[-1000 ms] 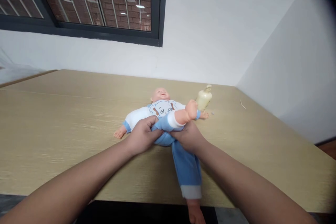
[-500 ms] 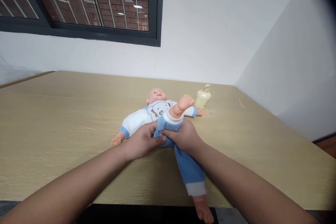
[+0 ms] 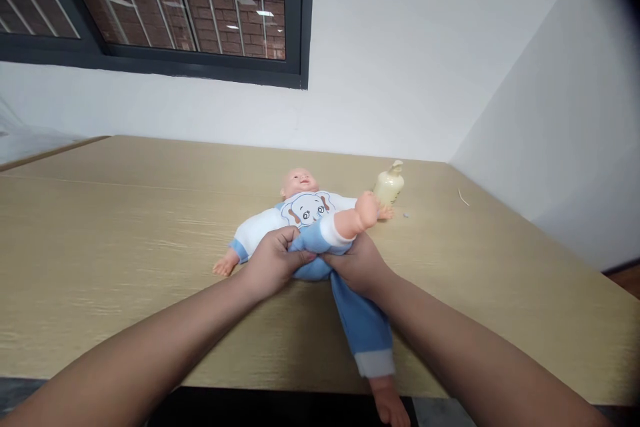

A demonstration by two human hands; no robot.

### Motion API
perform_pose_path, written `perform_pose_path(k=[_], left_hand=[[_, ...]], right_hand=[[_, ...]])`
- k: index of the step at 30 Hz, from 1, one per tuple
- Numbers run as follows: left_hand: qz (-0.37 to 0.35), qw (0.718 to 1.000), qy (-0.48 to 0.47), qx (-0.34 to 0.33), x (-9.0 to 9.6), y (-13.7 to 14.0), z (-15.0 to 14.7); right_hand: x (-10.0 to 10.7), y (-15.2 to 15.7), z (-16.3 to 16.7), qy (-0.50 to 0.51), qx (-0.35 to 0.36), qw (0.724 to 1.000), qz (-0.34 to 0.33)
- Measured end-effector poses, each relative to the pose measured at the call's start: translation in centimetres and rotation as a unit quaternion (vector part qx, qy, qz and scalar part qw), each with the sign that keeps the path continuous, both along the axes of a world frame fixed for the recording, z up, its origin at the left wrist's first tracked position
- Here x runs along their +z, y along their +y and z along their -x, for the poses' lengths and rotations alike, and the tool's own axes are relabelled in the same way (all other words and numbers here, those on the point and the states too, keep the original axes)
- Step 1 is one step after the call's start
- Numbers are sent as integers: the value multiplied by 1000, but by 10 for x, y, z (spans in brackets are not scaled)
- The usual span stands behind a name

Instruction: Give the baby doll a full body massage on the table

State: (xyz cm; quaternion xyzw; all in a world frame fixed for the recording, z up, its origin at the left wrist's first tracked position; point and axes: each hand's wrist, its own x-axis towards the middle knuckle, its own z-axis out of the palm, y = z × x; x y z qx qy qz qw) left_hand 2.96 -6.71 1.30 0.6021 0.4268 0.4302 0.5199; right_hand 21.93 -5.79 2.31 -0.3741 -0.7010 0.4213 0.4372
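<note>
A baby doll lies on its back, dressed in a white top with an animal face and blue trousers with white cuffs. One of its legs is raised and bent, its bare foot pointing to the right. My left hand is closed around the raised leg from the left, thumb across the blue cloth. From the right, my right hand grips the same leg, its fingers partly hidden behind it. The doll's other leg hangs toward me, with the foot past the table's front edge.
The doll lies on a wooden table. Beyond its right-hand arm stands a cream pump bottle. A thin white strip and a tiny pale scrap lie further right. A barred window is in the wall behind.
The raised leg has tipped lower and to the right, and its foot has swung outward. More of the animal face on the top shows. Both hands keep their hold.
</note>
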Motion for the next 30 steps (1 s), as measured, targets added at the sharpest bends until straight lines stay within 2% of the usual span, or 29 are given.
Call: perform_pose_path(k=[3, 7, 10, 13, 15, 17, 21, 23, 26, 30], left_hand=[[-18, 1000, 8, -1, 0, 0, 2], [-97, 987, 128, 20, 10, -8, 1], [-144, 975, 169, -3, 16, -13, 2], [-119, 983, 127, -58, 16, -11, 7], [-88, 988, 103, -72, 14, -7, 10], [-75, 991, 104, -45, 11, -4, 10], [-76, 987, 126, 60, 9, -4, 4], [-80, 986, 124, 79, 8, -6, 1], [-77, 989, 120, 51, 9, -8, 1], [-66, 995, 61, -51, 10, -7, 5]], right_hand=[[-2, 1, 0, 0, -7, 1000, 10], [-2, 3, 1, 9, -30, 999, -9], [-2, 3, 2, 5, -41, 999, -3], [-2, 1, 2, 16, -18, 1000, 18], [-1, 1, 2, 24, 2, 1000, 17], [1, 2, 1, 23, 18, 1000, 8], [0, 10, -6, 4, 18, 1000, -12], [-1, 13, -8, 2, 21, 1000, -13], [-1, 14, -8, 19, 35, 999, 7], [1, 11, -1, 33, 42, 997, 47]])
